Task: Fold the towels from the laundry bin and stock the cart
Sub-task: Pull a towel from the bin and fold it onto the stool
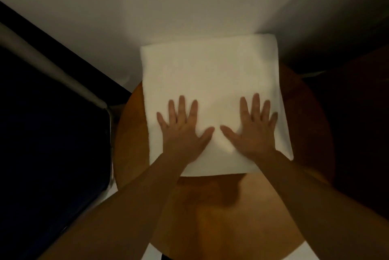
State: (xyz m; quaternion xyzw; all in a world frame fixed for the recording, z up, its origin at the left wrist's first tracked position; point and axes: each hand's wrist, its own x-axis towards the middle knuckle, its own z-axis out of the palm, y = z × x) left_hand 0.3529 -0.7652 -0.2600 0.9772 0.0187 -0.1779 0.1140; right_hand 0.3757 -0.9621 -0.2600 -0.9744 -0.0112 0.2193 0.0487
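Note:
A white towel (210, 74), folded into a flat rectangle, lies on a round wooden table (221, 207), its far end hanging past the table's back edge. My left hand (183, 129) presses flat on the near left part of the towel, fingers spread and straight. My right hand (252, 129) lies flat on the near right part in the same way, thumbs pointing toward each other. Neither hand holds anything.
A dark blue bin or cart with a grey metal rail (52, 66) stands to the left of the table. A dark shape (357, 112) fills the right side. Pale floor (168, 7) lies beyond the table.

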